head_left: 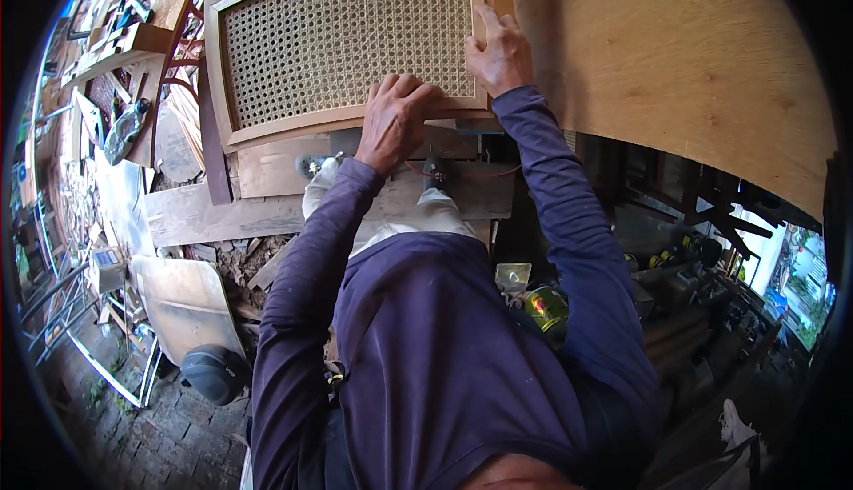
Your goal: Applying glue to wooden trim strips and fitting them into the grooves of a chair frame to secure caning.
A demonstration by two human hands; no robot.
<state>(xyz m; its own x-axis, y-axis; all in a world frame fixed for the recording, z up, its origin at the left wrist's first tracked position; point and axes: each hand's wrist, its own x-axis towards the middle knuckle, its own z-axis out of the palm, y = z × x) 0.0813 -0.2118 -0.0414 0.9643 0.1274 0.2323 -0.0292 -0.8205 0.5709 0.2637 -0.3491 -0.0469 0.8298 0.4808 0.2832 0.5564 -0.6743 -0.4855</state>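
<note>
A wooden-framed cane panel [346,41], its woven mesh set inside pale rails, lies in front of me at the top of the head view. My left hand [394,123] bends its fingers over the near rail, close to that rail's right half. On the right-hand rail sits my right hand [501,53], with its fingers bent around the wood and the thumb side toward the mesh. Parts of the fingertips of both hands are hidden.
A broad plywood sheet [693,55] fills the right side. Below the panel, planks [222,213] lie around my feet. At left are scrap wood, a worn board [187,303] and a dark rounded object [215,374]. A yellow-green can [546,309] stands beside my right side.
</note>
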